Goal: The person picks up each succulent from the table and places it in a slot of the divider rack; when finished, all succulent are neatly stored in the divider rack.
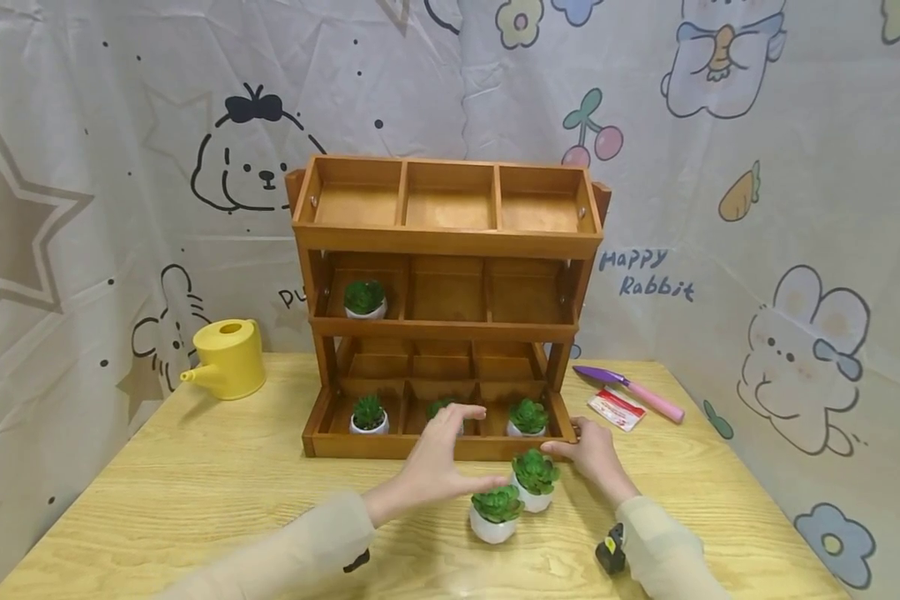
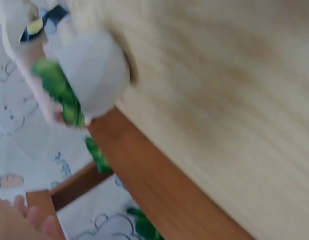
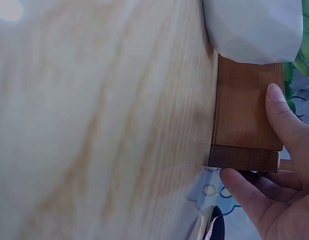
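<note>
A brown wooden tiered shelf [image 1: 450, 243] with divided compartments stands on the table. My right hand [image 1: 598, 458] grips its front right bottom corner, the thumb on the front board [image 3: 249, 110] and the fingers round the side. My left hand [image 1: 437, 462] holds nothing, thumb and fingers spread wide in front of the bottom tier. Close by its thumb are two potted succulents in white pots, a nearer one [image 1: 493, 518] and a farther one [image 1: 535, 482]. Bottom-tier succulents stand at left [image 1: 369, 415] and right [image 1: 527, 418]; the middle one is mostly hidden behind my left hand.
One more succulent [image 1: 365, 300] sits in the middle tier's left compartment. A yellow watering can [image 1: 230, 358] stands left of the shelf. To the right lie a purple trowel with a pink handle [image 1: 656, 402] and a red-and-white packet [image 1: 617, 408]. Printed cloth [image 1: 420, 92] hangs behind.
</note>
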Motion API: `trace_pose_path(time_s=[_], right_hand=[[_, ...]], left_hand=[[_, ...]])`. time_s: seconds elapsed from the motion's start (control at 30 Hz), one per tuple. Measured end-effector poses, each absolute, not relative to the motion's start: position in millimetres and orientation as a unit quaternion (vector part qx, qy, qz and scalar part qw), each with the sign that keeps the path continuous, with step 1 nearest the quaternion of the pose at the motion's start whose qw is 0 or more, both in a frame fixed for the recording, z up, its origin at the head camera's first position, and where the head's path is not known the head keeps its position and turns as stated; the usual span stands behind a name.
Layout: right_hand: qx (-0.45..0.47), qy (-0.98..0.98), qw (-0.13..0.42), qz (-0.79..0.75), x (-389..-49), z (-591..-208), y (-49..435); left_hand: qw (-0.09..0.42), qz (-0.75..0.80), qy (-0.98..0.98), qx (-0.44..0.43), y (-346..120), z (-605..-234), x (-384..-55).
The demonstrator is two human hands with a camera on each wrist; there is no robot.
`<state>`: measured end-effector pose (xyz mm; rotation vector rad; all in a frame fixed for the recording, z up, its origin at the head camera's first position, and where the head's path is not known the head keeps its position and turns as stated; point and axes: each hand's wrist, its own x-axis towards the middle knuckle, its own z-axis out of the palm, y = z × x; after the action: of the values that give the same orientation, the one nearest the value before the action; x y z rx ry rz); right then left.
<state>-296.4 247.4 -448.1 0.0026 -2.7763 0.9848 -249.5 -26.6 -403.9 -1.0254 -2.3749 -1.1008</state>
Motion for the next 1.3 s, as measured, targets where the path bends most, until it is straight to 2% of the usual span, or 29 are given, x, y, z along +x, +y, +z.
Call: trace_pose_path(time_s=[0.13, 0.43, 0.9, 1.17, 1.3], right_hand=[[0.000, -0.937, 0.100, 0.335, -296.8, -449.0, 248.1], [0.003, -0.937, 0.100, 0.335, -297.8, -449.4, 248.7], [0.005, -0.938, 0.099, 0.333, -297.2, -449.2, 248.7], [0.007, -0.938, 0.094, 0.334, -297.8, -449.3, 249.1], [0.009, -0.937, 0.097, 0.334, -297.4, -449.2, 248.8]], left_hand=[[0.089, -0.340, -0.862, -0.366, -19.4, -409.6, -238.2], [0.008, -0.314, -0.884, -0.345, -14.1, -427.9, -240.1], [-0.048, -0.338, -0.865, -0.369, -11.9, -445.7, -258.4], [-0.110, -0.382, -0.852, -0.341, -12.9, -449.9, -263.1], [-0.119, -0.392, -0.845, -0.344, -12.7, -453.7, -264.5]])
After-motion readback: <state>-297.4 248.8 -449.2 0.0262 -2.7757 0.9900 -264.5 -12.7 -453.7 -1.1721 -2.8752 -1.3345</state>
